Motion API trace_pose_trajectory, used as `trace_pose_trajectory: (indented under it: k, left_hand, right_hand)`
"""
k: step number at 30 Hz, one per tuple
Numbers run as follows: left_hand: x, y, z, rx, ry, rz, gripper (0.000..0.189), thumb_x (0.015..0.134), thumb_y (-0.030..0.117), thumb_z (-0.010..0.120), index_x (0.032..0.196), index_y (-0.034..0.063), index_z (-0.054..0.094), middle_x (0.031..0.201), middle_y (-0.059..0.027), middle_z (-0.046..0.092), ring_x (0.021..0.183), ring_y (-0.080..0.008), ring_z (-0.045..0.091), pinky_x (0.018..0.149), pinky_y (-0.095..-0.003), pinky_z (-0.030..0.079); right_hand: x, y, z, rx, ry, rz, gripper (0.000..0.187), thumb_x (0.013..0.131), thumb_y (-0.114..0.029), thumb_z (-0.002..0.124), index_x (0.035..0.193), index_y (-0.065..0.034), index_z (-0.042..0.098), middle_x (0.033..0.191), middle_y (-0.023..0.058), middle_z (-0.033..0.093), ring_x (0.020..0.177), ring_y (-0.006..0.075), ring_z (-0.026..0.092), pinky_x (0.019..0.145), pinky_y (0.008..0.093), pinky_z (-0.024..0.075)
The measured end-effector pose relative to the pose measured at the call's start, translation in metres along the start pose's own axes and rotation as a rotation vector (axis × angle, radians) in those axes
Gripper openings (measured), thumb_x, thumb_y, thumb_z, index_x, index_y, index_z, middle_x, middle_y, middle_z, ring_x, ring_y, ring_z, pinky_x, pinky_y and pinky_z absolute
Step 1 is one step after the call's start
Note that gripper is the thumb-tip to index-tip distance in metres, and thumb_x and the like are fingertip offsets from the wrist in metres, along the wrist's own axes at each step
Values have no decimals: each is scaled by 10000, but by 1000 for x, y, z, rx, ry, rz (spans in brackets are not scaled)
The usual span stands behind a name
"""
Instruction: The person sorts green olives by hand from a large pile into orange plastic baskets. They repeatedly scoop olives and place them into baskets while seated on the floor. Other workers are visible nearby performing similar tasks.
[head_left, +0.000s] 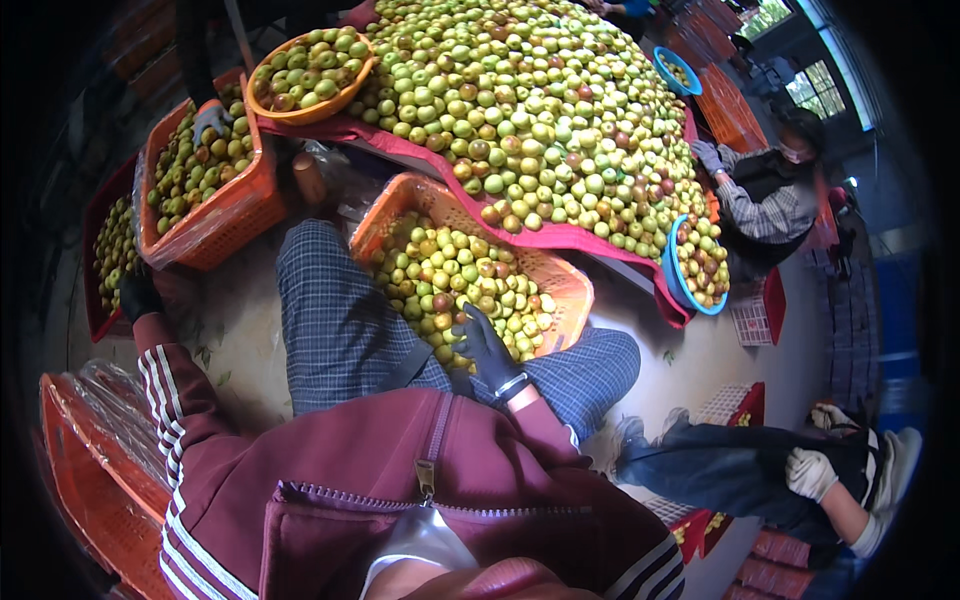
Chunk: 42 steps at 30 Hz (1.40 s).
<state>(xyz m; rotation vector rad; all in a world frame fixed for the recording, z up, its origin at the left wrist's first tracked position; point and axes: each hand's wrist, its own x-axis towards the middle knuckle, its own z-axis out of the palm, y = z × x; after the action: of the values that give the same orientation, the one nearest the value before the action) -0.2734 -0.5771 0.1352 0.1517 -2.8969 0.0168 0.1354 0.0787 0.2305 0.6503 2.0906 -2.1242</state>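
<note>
Between my knees stands an orange plastic crate (574, 300) partly filled with green and reddish jujube-like fruits (450, 262). My right hand (487, 349), in a dark glove, is over the crate's near side, its fingers apart at the fruit; no fruit shows clearly in it. Far to the left, my left hand (139, 294), also dark-gloved, reaches to the edge of a red crate (97, 322) of fruit; its fingers are hard to make out. Beyond my crate, a large heap of the same fruit (540, 112) lies on a red cloth (555, 236).
A full orange basket (300, 116) sits at the heap's left, above an orange crate (217, 240) where another person's gloved hand (211, 120) rests. Blue basins (679, 281) edge the heap's right. A seated person (772, 195) and a standing person's legs (705, 457) are at right. Orange crates (97, 465) lie lower left.
</note>
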Motion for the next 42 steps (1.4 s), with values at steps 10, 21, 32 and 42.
trace_pose_trajectory:
  k: [10,21,32,42]
  left_hand:
    - [-99,494,-187,-1919,-617,357,301,914,139,496,1188,25,551,1094,-73,619,841,-125,599,684,-205,448]
    - [-143,630,-116,-584,-1162,1413,341,856,249,578,1131,47,588,1057,-169,632,941,-302,613,810,-343,470]
    - [-122,628,-112,-742,-905,1156,430,849,283,576,1212,68,496,994,-199,626,952,-366,587,805,-425,469]
    - [-138,625,-104,-690,-929,1219,439,812,248,610,1205,73,525,997,-200,629,938,-366,593,814,-430,471]
  right_hand:
    - [9,31,-33,-70,175,14,424,969,-283,441,1312,-38,395,1141,135,554,999,172,555,852,287,456]
    - [56,48,-122,-335,486,-68,438,890,-181,590,1245,32,450,1152,179,570,1042,213,557,889,308,435]
    - [263,11,-161,-1223,922,-313,773,836,-339,585,1366,74,203,1358,324,278,1271,443,278,1065,469,234]
    - [265,14,-170,-1270,853,-290,826,830,-447,551,1389,45,195,1407,306,215,1321,417,214,1094,489,166]
